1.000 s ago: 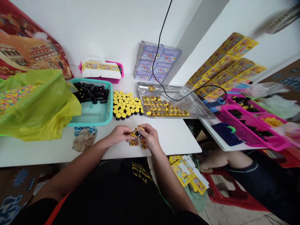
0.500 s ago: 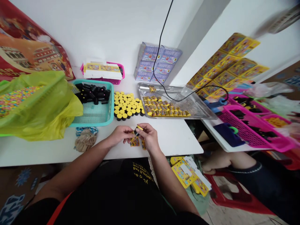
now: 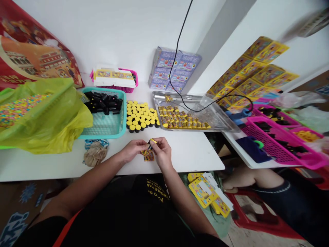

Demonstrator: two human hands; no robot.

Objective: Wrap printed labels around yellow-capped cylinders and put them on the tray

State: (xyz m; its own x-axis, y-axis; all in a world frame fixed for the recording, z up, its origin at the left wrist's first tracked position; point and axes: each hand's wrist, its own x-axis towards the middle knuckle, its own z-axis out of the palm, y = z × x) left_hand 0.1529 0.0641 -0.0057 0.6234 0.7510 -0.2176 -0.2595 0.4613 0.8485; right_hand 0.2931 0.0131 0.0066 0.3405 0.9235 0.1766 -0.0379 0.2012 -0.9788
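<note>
Pinching a small black tube (image 3: 150,143) between thumb and fingers, the right hand (image 3: 162,153) held it up just above the white table (image 3: 195,161) in the head camera's view, and a narrow yellow strip (image 3: 154,140) stood out from the tube's end. The left hand (image 3: 133,150) closed in from the other side, its fingertips gripping the tube too, though the fingers hid exactly how it was held. This raised, two-handed hold seemed to steady so small a piece for close work. A printed yellow card (image 3: 148,155) lay flat just beneath the hands.

Ahead, within easy reach, black tubes (image 3: 101,102) lay loose in a teal plastic basket (image 3: 102,136), and yellow-capped black containers (image 3: 140,115) stood packed upright beside it, apparently grouped by kind. Gold-and-yellow packets (image 3: 183,120) sat in rows on a steel tray (image 3: 218,120). A yellow-green plastic bag (image 3: 64,127) held colored beads (image 3: 17,109) at the far left, and stacked purple boxes (image 3: 174,68) stood against the wall. Magenta baskets (image 3: 277,151) occupied a lower table on the right, beside another person's bare leg (image 3: 246,178).
</note>
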